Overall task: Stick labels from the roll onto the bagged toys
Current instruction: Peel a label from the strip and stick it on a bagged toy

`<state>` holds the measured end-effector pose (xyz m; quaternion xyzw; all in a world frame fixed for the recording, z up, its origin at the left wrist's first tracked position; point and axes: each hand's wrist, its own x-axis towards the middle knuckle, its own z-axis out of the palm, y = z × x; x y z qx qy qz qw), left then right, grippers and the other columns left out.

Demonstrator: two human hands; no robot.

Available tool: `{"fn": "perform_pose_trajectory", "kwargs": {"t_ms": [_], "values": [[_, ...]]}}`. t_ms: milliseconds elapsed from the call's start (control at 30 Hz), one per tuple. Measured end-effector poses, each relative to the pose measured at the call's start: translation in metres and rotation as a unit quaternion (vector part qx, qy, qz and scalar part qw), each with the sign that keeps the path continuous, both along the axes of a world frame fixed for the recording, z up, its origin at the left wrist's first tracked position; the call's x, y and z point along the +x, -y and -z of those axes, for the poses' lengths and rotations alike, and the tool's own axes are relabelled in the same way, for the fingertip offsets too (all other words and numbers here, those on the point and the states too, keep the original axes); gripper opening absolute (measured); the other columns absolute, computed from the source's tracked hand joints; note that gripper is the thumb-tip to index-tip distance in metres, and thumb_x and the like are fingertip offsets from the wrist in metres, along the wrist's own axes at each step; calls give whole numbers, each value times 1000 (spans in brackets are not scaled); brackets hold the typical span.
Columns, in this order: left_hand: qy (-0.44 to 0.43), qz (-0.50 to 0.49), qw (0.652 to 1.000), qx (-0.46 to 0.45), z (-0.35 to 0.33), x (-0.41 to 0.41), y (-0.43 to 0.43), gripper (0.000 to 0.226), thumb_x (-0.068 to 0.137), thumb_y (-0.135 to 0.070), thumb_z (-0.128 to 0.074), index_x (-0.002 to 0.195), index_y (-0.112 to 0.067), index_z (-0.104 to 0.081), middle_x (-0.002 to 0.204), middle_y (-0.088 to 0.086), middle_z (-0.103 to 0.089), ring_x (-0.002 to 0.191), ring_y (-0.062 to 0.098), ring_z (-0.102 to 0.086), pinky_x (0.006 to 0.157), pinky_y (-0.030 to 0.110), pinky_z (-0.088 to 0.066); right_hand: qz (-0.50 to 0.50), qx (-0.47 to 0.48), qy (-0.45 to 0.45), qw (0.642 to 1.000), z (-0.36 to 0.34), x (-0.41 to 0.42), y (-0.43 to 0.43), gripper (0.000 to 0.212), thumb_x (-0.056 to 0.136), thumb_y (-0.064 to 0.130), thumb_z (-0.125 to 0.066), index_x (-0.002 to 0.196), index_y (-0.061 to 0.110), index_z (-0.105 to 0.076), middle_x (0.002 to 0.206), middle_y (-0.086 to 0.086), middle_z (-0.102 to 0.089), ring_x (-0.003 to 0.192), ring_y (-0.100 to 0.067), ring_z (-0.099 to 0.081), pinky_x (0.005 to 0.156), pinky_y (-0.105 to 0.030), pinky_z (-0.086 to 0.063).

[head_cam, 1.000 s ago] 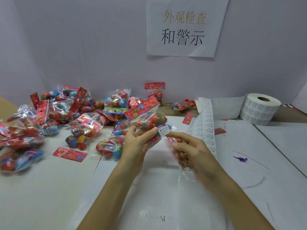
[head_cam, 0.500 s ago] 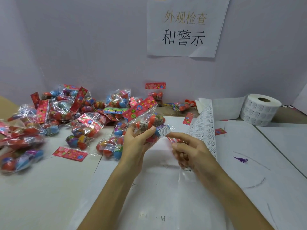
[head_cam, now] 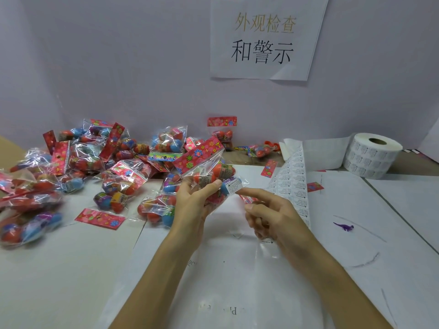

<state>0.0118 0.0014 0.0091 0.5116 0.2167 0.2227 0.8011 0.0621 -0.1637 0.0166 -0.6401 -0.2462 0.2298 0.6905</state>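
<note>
Barely anything has moved. My left hand (head_cam: 193, 205) still grips the bagged toys (head_cam: 209, 170) above the table (head_cam: 71, 269), and my right hand (head_cam: 273, 218) still touches the label (head_cam: 234, 185) at its lower edge with a straight index. Its other fingers curl, holding what I cannot tell. The label looks stuck on, so this bag is nearly done.

Bare left forearm (head_cam: 152, 269), bare right forearm (head_cam: 332, 276).
</note>
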Motion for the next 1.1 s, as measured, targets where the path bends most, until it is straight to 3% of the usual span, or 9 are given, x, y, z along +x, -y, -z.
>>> {"fn": "perform_pose_trajectory", "kwargs": {"t_ms": [200, 600, 800, 933, 1100], "values": [[-2, 1, 1000, 6, -1, 0, 0, 59, 86, -12, -77, 138, -17, -50, 128, 11, -67, 118, 30, -66, 104, 51, -53, -12, 2, 6, 1000, -1, 0, 0, 33, 87, 11, -66, 109, 33, -77, 63, -5, -55, 49, -14, -39, 48, -19, -38], [3, -8, 1000, 1, 0, 0, 0, 56, 86, -10, -77, 137, -14, -52, 124, 11, -70, 115, 30, -68, 103, 51, -54, 3, -17, 39, 999, 2, 0, -1, 40, 96, 2, -59, 112, 35, -74, 63, -7, -58, 48, -14, -38, 48, -20, -38], [-5, -12, 1000, -2, 0, 0, 0, 63, 84, -13, -79, 139, -14, -50, 128, 11, -67, 117, 30, -66, 103, 51, -53, 26, -56, 114, 992, 6, -1, -3, 42, 95, -1, -59, 117, 33, -68, 58, -4, -58, 49, -11, -40, 50, -19, -39], [-17, -18, 1000, -5, 0, 1, 0, 63, 83, -13, -81, 138, -14, -50, 127, 11, -67, 118, 31, -65, 102, 52, -54, 41, -106, 184, 976, 11, -1, -2, 47, 94, 6, -63, 118, 46, -62, 59, 0, -59, 57, -10, -47, 58, -21, -42], [-27, -17, 999, -19, 1, 1, -1, 64, 81, -11, -82, 137, -9, -51, 126, 14, -69, 117, 33, -66, 99, 54, -56, 85, -186, 296, 933, 19, -1, -2, 52, 94, 14, -61, 132, 49, -58, 70, -1, -62, 59, -8, -51, 63, -24, -48]]}}
